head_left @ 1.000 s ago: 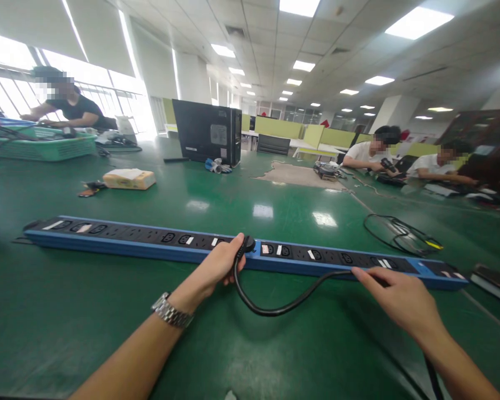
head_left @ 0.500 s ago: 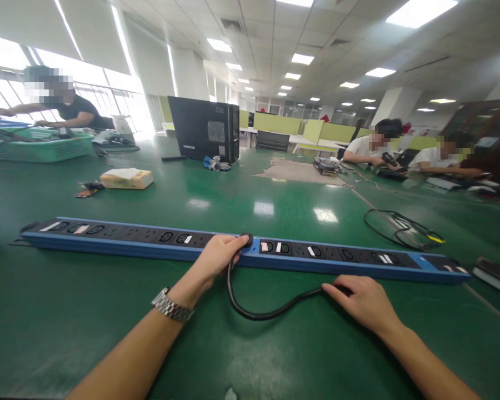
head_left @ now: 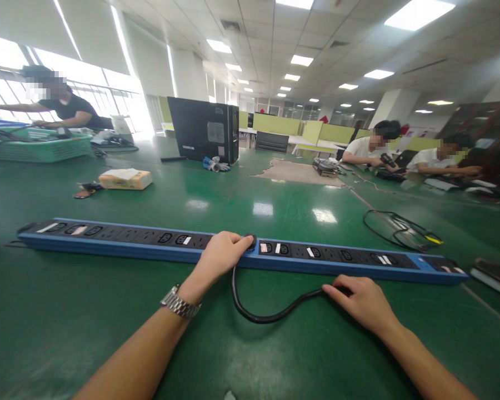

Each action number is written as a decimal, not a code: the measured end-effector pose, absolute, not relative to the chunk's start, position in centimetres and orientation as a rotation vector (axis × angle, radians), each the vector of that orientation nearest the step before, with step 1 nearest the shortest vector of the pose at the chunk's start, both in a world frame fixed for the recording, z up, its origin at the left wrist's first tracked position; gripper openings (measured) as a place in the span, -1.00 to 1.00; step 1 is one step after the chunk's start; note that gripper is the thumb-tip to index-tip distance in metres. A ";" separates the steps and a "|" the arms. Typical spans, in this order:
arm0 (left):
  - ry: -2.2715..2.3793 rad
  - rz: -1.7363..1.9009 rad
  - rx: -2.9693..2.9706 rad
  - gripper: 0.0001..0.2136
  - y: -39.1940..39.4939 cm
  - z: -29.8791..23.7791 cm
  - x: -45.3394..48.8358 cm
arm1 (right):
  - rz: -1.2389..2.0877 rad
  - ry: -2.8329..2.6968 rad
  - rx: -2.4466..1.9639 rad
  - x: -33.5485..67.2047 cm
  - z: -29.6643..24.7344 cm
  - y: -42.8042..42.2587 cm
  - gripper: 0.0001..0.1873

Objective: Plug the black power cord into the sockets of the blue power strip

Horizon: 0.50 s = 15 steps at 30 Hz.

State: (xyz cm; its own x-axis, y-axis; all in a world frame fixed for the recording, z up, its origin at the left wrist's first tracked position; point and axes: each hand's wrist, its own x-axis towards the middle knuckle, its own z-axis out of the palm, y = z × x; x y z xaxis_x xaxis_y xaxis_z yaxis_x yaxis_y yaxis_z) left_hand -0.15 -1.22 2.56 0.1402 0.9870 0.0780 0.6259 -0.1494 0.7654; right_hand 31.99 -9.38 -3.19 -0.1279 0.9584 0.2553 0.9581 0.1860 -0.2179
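Note:
A long blue power strip (head_left: 316, 268) with black sockets and small white labels lies across the table. Over its middle, my left hand (head_left: 221, 253), with a metal watch at the wrist, is closed on a black plug (head_left: 251, 242). The plug is at the strip's surface; whether its pins sit in a socket is hidden. From it a thick black power cord (head_left: 258, 319) loops down toward me and across to the right. My right hand (head_left: 360, 297) pinches this cord in front of the strip's right half; the cord beyond the fingers is hidden.
On the green table (head_left: 183, 361) lie a tissue pack (head_left: 125, 179), a coiled black cable (head_left: 394, 228) and gloves (head_left: 215, 164) beside a black computer case (head_left: 204, 130). A green basket (head_left: 58, 149) stands far left. One person sits behind it, two others at the right.
My left hand has shifted slightly right along the strip with the plug, and the cord's loop has moved with it. My right hand stays in place.

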 end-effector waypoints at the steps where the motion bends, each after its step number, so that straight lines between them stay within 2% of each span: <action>1: 1.546 0.797 1.849 -0.53 -1.2 2.6 -0.1 | 0.001 -2.131 -1.810 32.0 -3.2 -9.4 -0.53; 7: 1.527 0.741 1.800 -0.53 -0.9 3.1 0.5 | -0.049 -2.090 -1.785 32.2 -3.6 -9.2 -0.50; 15: 1.710 0.660 1.899 -0.54 -2.0 2.3 1.4 | -0.195 -1.799 -1.927 35.4 -2.1 -8.0 -0.56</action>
